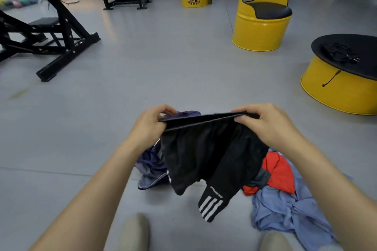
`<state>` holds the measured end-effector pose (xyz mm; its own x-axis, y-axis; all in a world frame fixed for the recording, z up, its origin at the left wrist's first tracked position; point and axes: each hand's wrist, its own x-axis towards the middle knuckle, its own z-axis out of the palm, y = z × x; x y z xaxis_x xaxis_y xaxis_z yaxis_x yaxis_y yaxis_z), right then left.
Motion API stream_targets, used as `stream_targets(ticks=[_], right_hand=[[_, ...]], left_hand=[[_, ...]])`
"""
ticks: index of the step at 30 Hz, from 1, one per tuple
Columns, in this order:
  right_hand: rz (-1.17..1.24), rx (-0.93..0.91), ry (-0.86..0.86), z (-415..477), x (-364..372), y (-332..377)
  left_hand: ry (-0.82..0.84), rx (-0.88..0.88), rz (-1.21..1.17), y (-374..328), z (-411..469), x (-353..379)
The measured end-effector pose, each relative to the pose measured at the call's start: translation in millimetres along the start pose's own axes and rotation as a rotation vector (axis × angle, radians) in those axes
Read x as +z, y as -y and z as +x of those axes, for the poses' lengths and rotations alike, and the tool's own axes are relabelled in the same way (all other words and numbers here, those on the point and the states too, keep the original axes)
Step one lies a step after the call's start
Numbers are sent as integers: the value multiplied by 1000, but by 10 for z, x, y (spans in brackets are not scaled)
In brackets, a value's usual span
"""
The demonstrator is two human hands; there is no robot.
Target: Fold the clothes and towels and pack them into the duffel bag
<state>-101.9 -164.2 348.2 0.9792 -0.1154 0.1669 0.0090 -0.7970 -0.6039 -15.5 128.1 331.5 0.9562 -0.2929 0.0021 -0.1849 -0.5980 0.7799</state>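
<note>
While the left grip [150,122] and the right grip [263,122] each curl around one end of the waistband [204,119], pinching it between thumb and fingers, the black shorts [204,149] hang stretched between them in the air, legs downward, above a heap of clothes on the grey floor [163,67]. A black sock [211,206] with white stripes shows below the shorts' hem, its upper end hidden behind them. To its right a red garment [279,173] lies crumpled against a light blue shirt [289,212]. On the heap's left side a navy cloth item [151,161] lies rumpled; whether it is a garment or a bag I cannot tell. Well apart, far right, stands a yellow barrel seat [261,26].
</note>
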Motion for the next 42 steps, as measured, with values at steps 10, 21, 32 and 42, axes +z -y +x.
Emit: stream_targets(ticks=[10, 21, 32, 42], right_hand=[[-234, -65, 22, 198, -765, 348], [-44, -167, 78, 206, -1801, 876], [-205, -432, -7, -251, -1727, 916], [-253, -436, 78, -360, -1339, 572]], left_hand=[[290, 146, -238, -860, -35, -701], [116, 410, -38, -1991, -256, -1375], [200, 329, 168, -1903, -551, -1391], [59, 449, 538, -1381, -455, -972]])
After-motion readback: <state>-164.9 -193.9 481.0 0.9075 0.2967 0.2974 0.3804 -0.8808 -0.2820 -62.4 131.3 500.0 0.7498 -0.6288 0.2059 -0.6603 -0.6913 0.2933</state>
